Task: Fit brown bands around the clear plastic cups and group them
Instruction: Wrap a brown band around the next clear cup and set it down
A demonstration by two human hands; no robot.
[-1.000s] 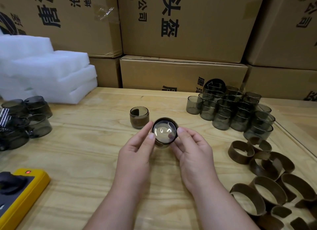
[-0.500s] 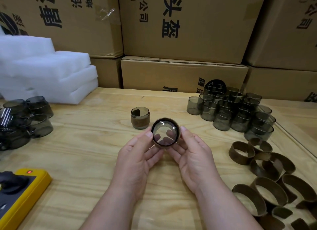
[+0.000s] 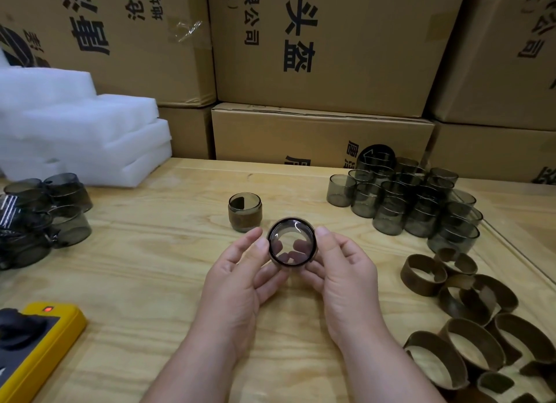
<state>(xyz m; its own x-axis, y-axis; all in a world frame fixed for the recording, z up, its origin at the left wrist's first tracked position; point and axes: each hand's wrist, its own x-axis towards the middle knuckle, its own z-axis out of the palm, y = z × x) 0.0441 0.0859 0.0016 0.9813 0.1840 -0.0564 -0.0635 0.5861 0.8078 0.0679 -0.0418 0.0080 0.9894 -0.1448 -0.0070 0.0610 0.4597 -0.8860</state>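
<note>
My left hand [image 3: 240, 277] and my right hand [image 3: 343, 270] hold one clear smoky cup [image 3: 291, 243] between them above the table, thumbs on its sides and fingertips behind it, its mouth turned toward me. Whether a band sits on it is hard to tell. A cup with a brown band [image 3: 245, 211] stands upright just behind my left hand. Several bare cups [image 3: 403, 202] cluster at the back right. Several loose brown bands [image 3: 469, 318] lie at the right front.
More smoky cups [image 3: 45, 213] lie tumbled at the left edge by a black strap. White foam sheets [image 3: 81, 132] stack at the back left. A yellow device [image 3: 36, 345] sits at the front left. Cardboard boxes [image 3: 322, 132] wall the table's back.
Both hands have tipped the held cup up and raised it slightly, so I now look straight through its mouth at my fingertips. The banded cup has not moved.
</note>
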